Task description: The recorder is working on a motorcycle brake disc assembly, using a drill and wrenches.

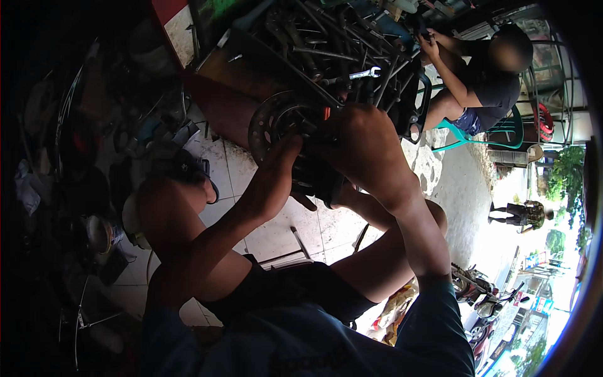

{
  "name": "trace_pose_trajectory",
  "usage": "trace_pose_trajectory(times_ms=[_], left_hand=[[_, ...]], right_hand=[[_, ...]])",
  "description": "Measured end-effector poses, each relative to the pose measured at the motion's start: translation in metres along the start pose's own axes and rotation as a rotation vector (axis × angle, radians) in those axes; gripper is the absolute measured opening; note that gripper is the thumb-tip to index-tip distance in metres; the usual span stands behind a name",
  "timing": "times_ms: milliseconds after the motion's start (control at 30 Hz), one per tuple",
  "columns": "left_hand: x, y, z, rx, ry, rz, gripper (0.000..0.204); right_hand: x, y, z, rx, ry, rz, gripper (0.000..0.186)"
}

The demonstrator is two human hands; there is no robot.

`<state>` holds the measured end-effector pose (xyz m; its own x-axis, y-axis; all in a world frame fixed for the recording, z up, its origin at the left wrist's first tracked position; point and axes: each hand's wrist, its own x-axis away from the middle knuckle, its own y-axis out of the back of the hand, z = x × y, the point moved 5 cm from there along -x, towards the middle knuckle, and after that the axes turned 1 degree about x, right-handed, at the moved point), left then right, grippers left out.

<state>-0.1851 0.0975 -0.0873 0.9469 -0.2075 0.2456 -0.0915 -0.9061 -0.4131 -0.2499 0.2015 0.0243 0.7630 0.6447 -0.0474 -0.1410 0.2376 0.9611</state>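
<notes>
A dark hub-like part with a drilled metal brake disc [259, 130] stands in front of me, above the floor between my knees. My left hand [284, 160] grips its near side, thumb on top and a fingertip showing underneath. Over the part's right side my right hand [364, 138] is closed in a fist, its back turned up. What it holds is hidden; a small orange-red piece [326, 113] shows beside its knuckles. Just beyond, a shiny open-ended wrench [365, 73] lies on a heap of dark tools [326, 38].
The tools lie on a low bench [229, 107]. At the far right a person [496, 81] sits on a green chair [512, 132]. Dark clutter and a tub [100, 234] stand to the left. Parked motorcycles [480, 301] are outside at the right, beyond the tiled floor [264, 239].
</notes>
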Motion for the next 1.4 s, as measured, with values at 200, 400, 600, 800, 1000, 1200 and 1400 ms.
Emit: trace_pose_trajectory(times_ms=[200,400,600,800,1000,1200,1400], left_hand=[[0.008,-0.013,-0.015,0.150,0.051,0.010,0.062],[-0.003,-0.008,-0.023,0.294,0.062,-0.004,0.057],[-0.005,-0.004,-0.033,0.075,-0.066,-0.090,0.038],[-0.003,-0.007,-0.034,-0.025,-0.151,-0.143,0.034],[-0.002,-0.009,-0.034,-0.037,-0.291,-0.101,0.033],[-0.011,-0.001,-0.024,0.136,-0.085,0.020,0.052],[-0.003,-0.006,-0.036,0.551,-0.092,0.145,0.054]], right_hand=[[0.000,0.001,-0.001,0.016,-0.102,0.096,0.016],[0.004,0.028,-0.001,-0.219,-0.078,-0.044,0.015],[0.009,0.030,-0.003,-0.541,-0.146,-0.062,0.022],[0.016,0.026,-0.003,-0.546,-0.114,-0.133,0.022],[0.021,0.031,-0.004,-0.615,-0.168,-0.091,0.023],[0.020,0.016,-0.013,-0.770,-0.267,-0.091,0.036],[0.023,0.003,-0.010,-0.624,-0.138,-0.111,0.045]])
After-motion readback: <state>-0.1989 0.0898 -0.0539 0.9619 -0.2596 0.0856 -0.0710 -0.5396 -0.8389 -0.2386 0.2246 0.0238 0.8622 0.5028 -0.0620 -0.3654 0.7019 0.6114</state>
